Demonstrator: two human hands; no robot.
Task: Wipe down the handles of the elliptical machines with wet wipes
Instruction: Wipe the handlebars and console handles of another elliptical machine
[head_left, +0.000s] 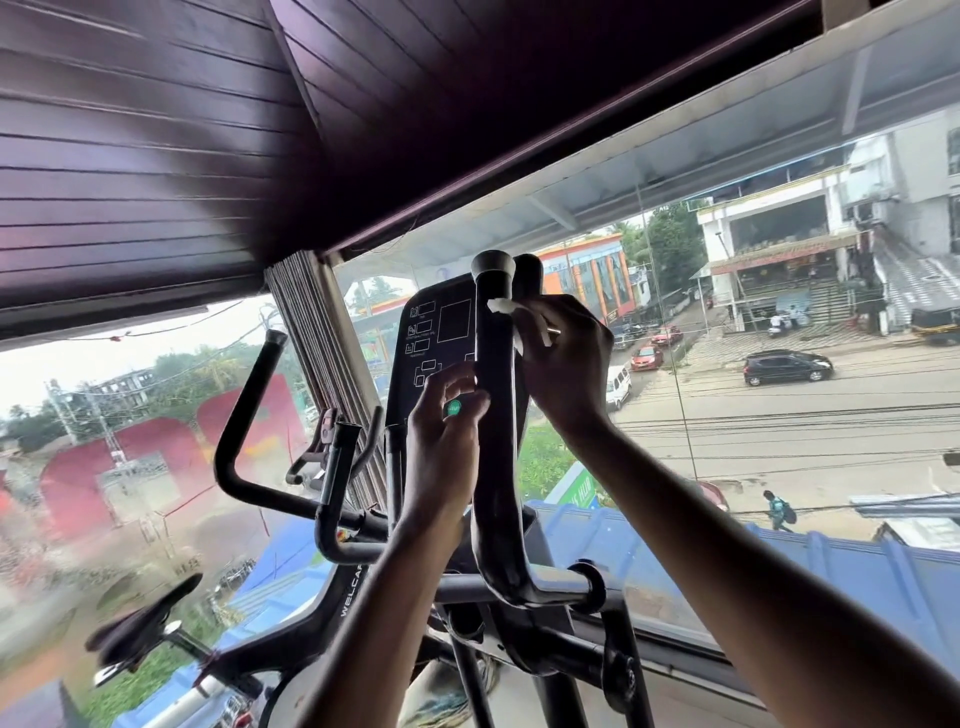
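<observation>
Station: elliptical at the window, viewed from the head camera.

Handle (501, 467): a black upright tube, curved at the foot where it joins the crossbar and ending in a flared cap (492, 264). It stands in front of the console (436, 332). The surface looks smooth and slightly glossy. Judged rigid and fixed to the machine. It should bear firm wiping pressure, though the arm may swing on its pivot if pushed hard.

Wipe (500, 305): a small white sheet, crumpled, high on the handle just below the cap. Judged light, limp and damp. It is likely to bunch or slip off the tube unless wrapped round it and held from both sides.

Right hand (566, 358): fingers curled, pinching the wipe and pressing it against the right side of the handle.

Left hand (441, 452): fingers curled around a small green-topped item (453, 408), which cannot be identified. The fingertips lie at the left edge of the handle at mid-height. Contact cannot be confirmed.

Assessment: wiping is at the top section, with the long shaft below not yet covered by the wipe. The best hold is the wipe wrapped round the tube, the other hand steadying lower down.

A second handle (249, 410) stands to the left.
</observation>
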